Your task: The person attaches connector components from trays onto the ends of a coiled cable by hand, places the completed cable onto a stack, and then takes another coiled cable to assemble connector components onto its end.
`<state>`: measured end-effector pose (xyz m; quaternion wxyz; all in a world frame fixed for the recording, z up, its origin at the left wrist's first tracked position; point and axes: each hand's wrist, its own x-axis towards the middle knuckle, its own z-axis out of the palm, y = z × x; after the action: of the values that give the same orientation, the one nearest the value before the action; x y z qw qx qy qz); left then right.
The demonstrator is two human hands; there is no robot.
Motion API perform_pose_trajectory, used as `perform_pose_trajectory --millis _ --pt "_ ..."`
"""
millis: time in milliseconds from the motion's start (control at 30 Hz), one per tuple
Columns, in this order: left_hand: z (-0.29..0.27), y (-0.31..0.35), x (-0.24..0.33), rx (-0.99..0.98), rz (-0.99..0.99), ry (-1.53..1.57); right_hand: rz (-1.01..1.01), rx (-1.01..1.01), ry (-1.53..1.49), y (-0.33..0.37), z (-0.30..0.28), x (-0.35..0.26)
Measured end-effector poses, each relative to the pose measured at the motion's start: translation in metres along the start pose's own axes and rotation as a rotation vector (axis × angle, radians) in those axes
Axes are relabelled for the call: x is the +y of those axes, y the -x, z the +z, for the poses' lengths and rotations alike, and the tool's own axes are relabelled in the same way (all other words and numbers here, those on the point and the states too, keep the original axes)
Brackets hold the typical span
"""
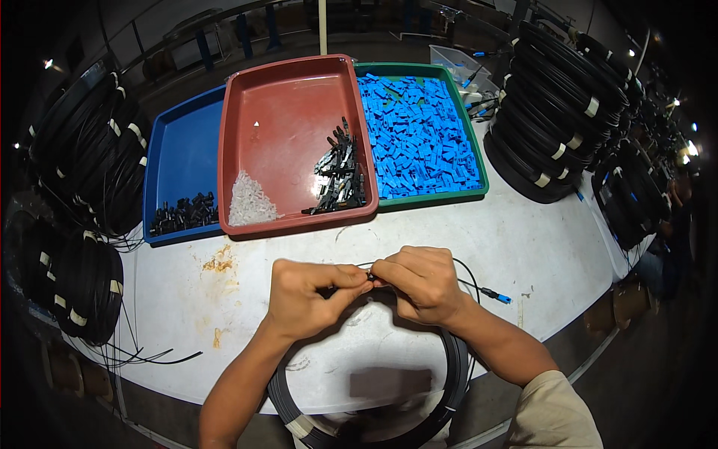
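Beyond the fingers (pixel 345 275), white tabletop (pixel 419 227) gave passage up to the red tray (pixel 284 120); bodyward, a black cable coil (pixel 454 367) blocked.

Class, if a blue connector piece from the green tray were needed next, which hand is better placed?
Probably the right hand: it is nearer the green tray of blue connector pieces, while the left hand sits farther left. Both hands' fingertips meet at a small, mostly hidden dark piece, though.

A red tray (pixel 284 112) stands between a blue tray (pixel 183 150) and a green tray (pixel 434 197) heaped with blue pieces (pixel 419 138); black cable coils (pixel 557 112) are stacked to the right on the white table (pixel 538 247).
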<state>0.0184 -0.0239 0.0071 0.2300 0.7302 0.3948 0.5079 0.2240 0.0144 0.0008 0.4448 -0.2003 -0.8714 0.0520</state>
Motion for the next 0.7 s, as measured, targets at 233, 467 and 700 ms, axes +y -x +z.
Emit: perform_pose_trajectory --millis 233,467,700 --pt "-0.0050 -0.0010 -0.0012 -0.060 0.521 -0.447 0.265 -0.036 -0.278 0.0010 0.0048 0.0035" --pt "-0.0037 -0.0001 0.0023 -0.044 -0.264 0.177 -0.047 0.058 0.017 -0.0038 0.0004 0.0001" --pt "-0.0003 0.0024 0.0011 -0.025 0.104 -0.074 -0.036 -0.045 0.146 -0.0038 -0.0034 -0.0052"
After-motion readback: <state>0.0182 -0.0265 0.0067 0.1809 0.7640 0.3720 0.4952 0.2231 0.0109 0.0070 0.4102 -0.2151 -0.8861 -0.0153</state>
